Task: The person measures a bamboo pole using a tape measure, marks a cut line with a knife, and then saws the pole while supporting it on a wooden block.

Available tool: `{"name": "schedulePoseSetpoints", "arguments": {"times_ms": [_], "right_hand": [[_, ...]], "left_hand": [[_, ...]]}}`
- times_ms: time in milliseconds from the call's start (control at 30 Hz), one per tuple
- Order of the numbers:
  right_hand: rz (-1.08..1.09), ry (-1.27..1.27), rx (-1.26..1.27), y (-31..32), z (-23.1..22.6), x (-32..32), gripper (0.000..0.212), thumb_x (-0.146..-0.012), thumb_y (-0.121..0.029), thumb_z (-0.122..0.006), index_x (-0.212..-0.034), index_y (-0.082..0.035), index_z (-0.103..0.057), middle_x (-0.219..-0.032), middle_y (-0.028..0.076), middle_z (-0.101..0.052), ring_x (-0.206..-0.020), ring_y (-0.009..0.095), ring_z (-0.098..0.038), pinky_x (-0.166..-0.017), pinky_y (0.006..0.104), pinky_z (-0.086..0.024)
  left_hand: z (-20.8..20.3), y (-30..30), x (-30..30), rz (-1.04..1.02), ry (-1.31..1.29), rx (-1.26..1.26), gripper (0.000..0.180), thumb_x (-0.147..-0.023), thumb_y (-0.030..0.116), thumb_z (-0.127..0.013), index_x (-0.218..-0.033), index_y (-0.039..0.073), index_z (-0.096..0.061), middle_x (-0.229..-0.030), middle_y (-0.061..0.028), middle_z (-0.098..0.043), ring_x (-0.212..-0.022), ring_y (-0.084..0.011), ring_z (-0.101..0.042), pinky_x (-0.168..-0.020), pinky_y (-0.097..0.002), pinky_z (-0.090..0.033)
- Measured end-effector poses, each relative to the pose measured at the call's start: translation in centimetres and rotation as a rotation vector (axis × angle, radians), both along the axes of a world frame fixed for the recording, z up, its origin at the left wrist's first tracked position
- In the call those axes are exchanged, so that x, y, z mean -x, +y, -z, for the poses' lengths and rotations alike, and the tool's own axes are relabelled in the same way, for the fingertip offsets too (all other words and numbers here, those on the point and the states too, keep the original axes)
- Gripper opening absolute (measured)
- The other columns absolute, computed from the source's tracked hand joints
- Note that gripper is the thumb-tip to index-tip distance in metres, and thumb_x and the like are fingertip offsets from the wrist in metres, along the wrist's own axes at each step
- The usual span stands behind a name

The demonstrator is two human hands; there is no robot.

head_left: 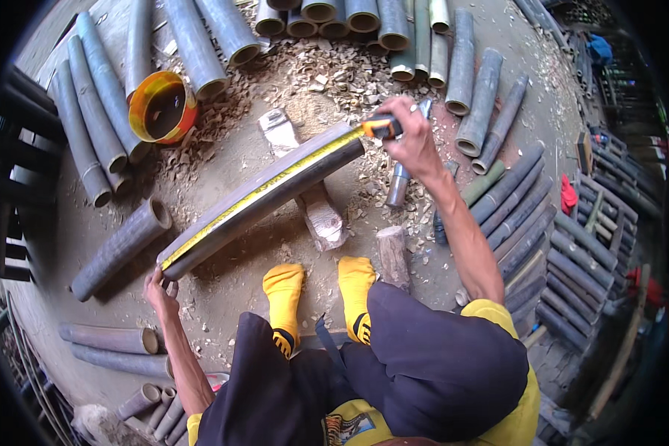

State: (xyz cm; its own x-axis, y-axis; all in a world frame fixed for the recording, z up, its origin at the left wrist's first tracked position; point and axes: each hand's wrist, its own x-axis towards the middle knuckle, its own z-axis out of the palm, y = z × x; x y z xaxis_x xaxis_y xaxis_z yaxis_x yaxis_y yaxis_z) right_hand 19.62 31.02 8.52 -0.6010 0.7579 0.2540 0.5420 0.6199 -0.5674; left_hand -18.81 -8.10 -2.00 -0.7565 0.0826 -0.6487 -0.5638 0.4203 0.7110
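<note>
The right hand (412,137) has its grip closed around an orange tape measure case (383,126) at the far end of a split bamboo stave (264,197), while the left hand (160,290) pinches the near end, holding the yellow tape blade (264,189) stretched along the stave's edge. The stave's long axis runs diagonally, its lower-left end by the left hand and its upper-right end by the right. It is held above a wooden chopping block (323,215) on the dirt floor (230,290), just ahead of the person's yellow socks (286,286). A metal-handled tool (399,182) lies past the block. Wood chips (349,78) litter the ground beyond; bamboo sections (97,111) ring the space, and an orange bucket (162,108) sits at the upper left.
</note>
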Motion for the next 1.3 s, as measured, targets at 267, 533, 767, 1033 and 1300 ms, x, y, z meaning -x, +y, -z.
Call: {"name": "schedulePoseSetpoints", "arguments": {"times_ms": [267,533,767,1033,1300], "right_hand": [[-0.051,0.052,-0.048,0.7,2.8,-1.0,0.040,-0.063,0.011,-0.060,-0.100,-0.004,-0.055,-0.103,0.014,-0.055,-0.097,0.034,-0.059,-0.084,0.0424,-0.050],[-0.071,0.109,-0.068,0.5,3.2,-0.6,0.043,-0.061,0.011,-0.062,-0.100,-0.005,-0.055,-0.104,0.013,-0.055,-0.098,0.034,-0.059,-0.083,0.0405,-0.052],[-0.113,0.095,-0.026,0.5,3.3,-0.5,0.042,-0.062,0.009,-0.064,-0.101,-0.004,-0.056,-0.107,0.015,-0.056,-0.094,0.033,-0.060,-0.082,0.0416,-0.051],[-0.160,0.058,0.025,0.9,3.1,0.1,0.041,-0.063,0.009,-0.059,-0.103,-0.002,-0.057,-0.108,0.017,-0.054,-0.095,0.035,-0.060,-0.085,0.0423,-0.053],[-0.143,-0.006,0.061,0.9,3.0,-0.8,0.041,-0.063,0.008,-0.057,-0.103,-0.001,-0.056,-0.108,0.017,-0.054,-0.095,0.035,-0.059,-0.085,0.0424,-0.051]], "left_hand": [[0.8,-0.7,0.1,0.013,0.092,0.010,0.013,-0.087,0.025,-0.062,-0.083,0.014,-0.055,-0.081,0.0005,-0.058,-0.079,-0.0111,-0.054,-0.065,-0.0326,-0.046],[0.8,-0.1,-1.2,-0.043,0.203,0.038,0.014,-0.088,0.026,-0.061,-0.083,0.015,-0.054,-0.085,0.0018,-0.055,-0.085,-0.0100,-0.050,-0.070,-0.0362,-0.043],[0.5,0.1,-1.2,-0.050,0.212,0.108,0.014,-0.088,0.027,-0.060,-0.089,0.014,-0.057,-0.086,0.0000,-0.055,-0.086,-0.0110,-0.050,-0.073,-0.0381,-0.040],[0.4,-0.2,0.1,0.079,0.352,0.290,0.025,-0.085,0.018,-0.064,-0.106,0.005,-0.060,-0.088,-0.0028,-0.057,-0.085,-0.0134,-0.054,-0.071,-0.0326,-0.043],[-7.8,25.4,-10.8,1.312,0.152,-0.448,0.055,-0.081,0.024,-0.066,-0.129,0.001,-0.051,-0.126,-0.0114,-0.055,-0.117,-0.0197,-0.050,-0.098,-0.0340,-0.040]]}}
